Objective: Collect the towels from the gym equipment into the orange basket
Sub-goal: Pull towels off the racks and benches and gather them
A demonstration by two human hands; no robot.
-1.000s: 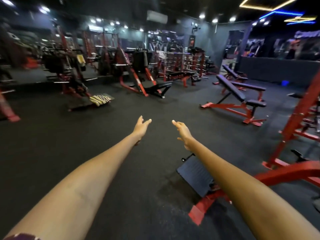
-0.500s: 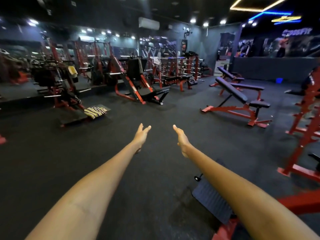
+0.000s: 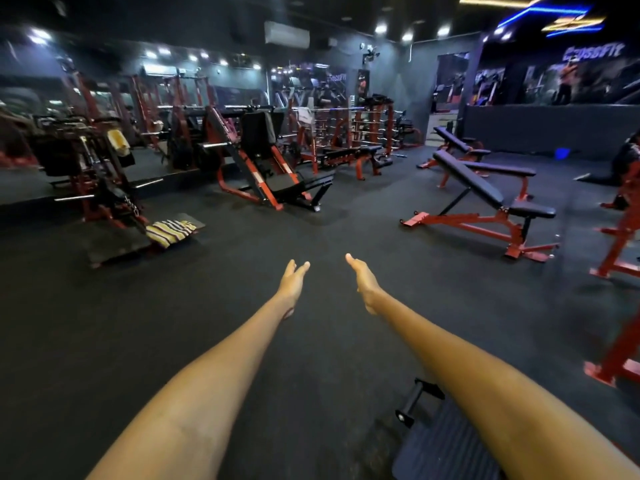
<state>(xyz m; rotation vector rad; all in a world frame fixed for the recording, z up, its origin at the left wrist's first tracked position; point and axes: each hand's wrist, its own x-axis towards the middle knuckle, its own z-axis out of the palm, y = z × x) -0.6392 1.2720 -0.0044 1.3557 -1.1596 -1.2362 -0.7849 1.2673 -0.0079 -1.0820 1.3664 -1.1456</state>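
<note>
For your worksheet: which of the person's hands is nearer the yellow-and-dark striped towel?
Left. The left hand lies right of and below the striped towel; the right hand is farther right.

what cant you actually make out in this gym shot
Head view only:
- Orange basket: not in frame.
- Pale towel on the far rack: too small and blurred to confirm.
- Yellow towel on the left machine: lower part lost in shadow.
- Pad at bottom: cut by the edge, covered by the right forearm.

- Bare dark floor (image 3: 311, 237) runs open through the middle of the frame, ahead of both outstretched hands.
- Left: red machine (image 3: 100, 174) with a striped towel (image 3: 169, 232) on its footplate.
- Right: incline bench (image 3: 485, 199).
- Lower right: black pad (image 3: 446, 445) under the right arm.
</note>
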